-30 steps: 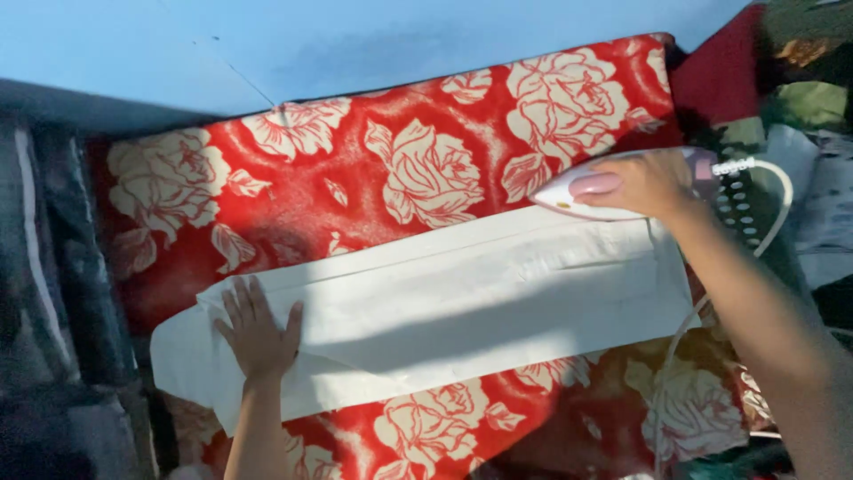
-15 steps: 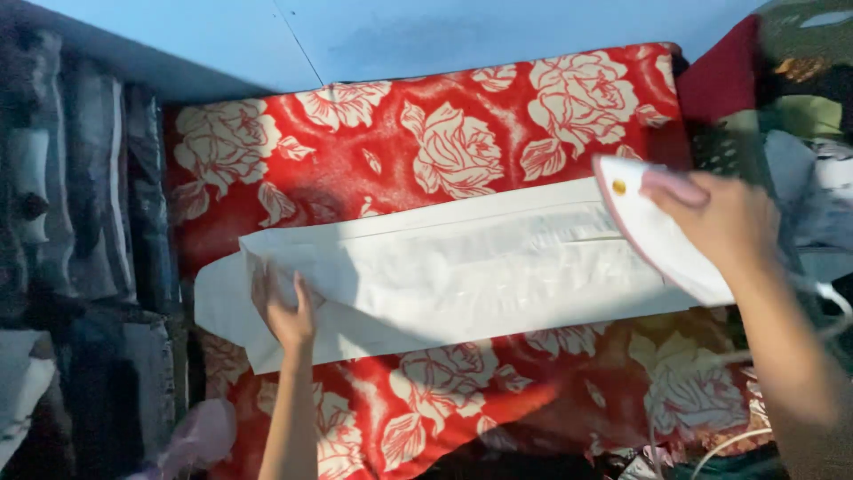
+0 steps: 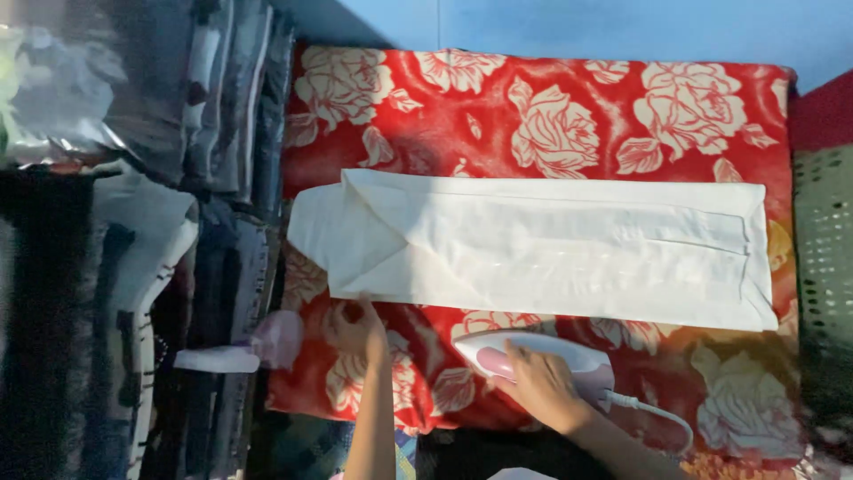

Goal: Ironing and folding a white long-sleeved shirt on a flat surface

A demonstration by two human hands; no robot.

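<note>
A: What r the hands doing?

B: Right hand [image 3: 544,384] grips the white-pink iron [image 3: 533,354], parked on the red rose blanket [image 3: 551,116], just near of the white cloth [image 3: 542,249]. Left hand [image 3: 355,327] lies flat, fingers loose, holding nothing, at the cloth's near-left corner.

A: Which step?

B: Prob a pause btwn passes. Next: iron needs lifting onto the cloth, left hand holding it smooth.

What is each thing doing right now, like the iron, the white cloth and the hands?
Iron: gripped, resting on the red blanket, off the cloth.
White cloth: folded, lying flat.
Red blanket: spread out under the cloth.
Right hand: closed on the iron.
Left hand: resting on the blanket.
</note>
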